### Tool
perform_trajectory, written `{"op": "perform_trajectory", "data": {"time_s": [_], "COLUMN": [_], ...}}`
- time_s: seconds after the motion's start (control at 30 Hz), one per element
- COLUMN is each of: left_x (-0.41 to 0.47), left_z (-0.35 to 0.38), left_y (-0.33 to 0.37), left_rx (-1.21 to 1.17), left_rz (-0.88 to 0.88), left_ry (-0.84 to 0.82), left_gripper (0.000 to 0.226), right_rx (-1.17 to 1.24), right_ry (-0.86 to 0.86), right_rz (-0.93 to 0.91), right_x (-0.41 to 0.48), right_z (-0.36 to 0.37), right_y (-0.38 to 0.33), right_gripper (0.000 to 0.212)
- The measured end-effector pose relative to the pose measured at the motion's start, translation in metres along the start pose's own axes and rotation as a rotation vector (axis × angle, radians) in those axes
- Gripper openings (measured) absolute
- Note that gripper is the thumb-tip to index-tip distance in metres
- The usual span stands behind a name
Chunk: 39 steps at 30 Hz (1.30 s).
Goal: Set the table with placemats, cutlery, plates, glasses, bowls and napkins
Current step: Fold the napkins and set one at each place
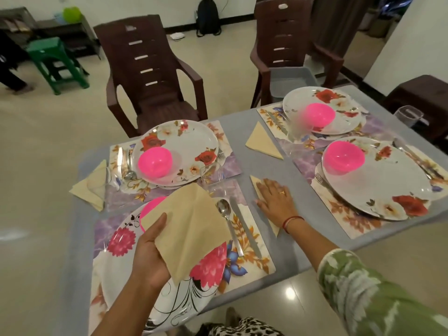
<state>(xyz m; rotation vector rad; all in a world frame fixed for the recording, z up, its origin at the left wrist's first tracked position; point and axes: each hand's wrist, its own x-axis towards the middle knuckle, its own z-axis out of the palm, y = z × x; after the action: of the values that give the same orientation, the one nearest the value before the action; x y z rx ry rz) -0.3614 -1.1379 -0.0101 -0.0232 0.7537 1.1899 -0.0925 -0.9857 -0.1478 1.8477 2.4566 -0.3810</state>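
Left hand [150, 251] gripping napkin [191, 226], bowl [150, 206] half-hidden

light: soft, even, fairly bright indoors | glare: I see a white spot on the floor tile [290, 292] below me | blur: far pink bowl [318, 116] smeared, room behind soft | edges: wide-angle bending, chairs [155, 76] tilt

A home dining room: a grey table [242, 146] laid with flowered plates [191, 141], brown plastic armchairs [150, 69] behind it, and farther behind it a green stool [52, 59] and a backpack [208, 16] on the tiled floor [48, 132].
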Motion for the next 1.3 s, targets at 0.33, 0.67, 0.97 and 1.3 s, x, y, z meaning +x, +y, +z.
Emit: {"op": "perform_trajectory", "data": {"time_s": [0.33, 0.67, 0.97, 1.3], "left_x": [-0.005, 0.036, 0.091, 0.147], "left_z": [0.000, 0.062, 0.156, 0.241], "left_y": [0.002, -0.049, -0.155, -0.270], "left_rx": [0.000, 0.105, 0.380, 0.325], "left_rz": [0.039, -0.091, -0.472, -0.757], "left_ry": [-0.027, -0.096, -0.398, -0.601], "left_gripper": [0.073, 0.048, 0.054, 0.040], "right_rx": [-0.028, 1.089, 1.745, 1.796], "right_ry": [-0.039, 0.544, 0.560, 0.822], "right_rz": [-0.068, 0.053, 0.569, 0.815], "right_x": [0.013, -0.115, -0.196, -0.241], "right_z": [0.007, -0.076, -0.117, -0.139], "right_y": [-0.005, -0.030, 0.049, 0.174], "right_gripper": [0.096, 0.042, 0.031, 0.003]}}
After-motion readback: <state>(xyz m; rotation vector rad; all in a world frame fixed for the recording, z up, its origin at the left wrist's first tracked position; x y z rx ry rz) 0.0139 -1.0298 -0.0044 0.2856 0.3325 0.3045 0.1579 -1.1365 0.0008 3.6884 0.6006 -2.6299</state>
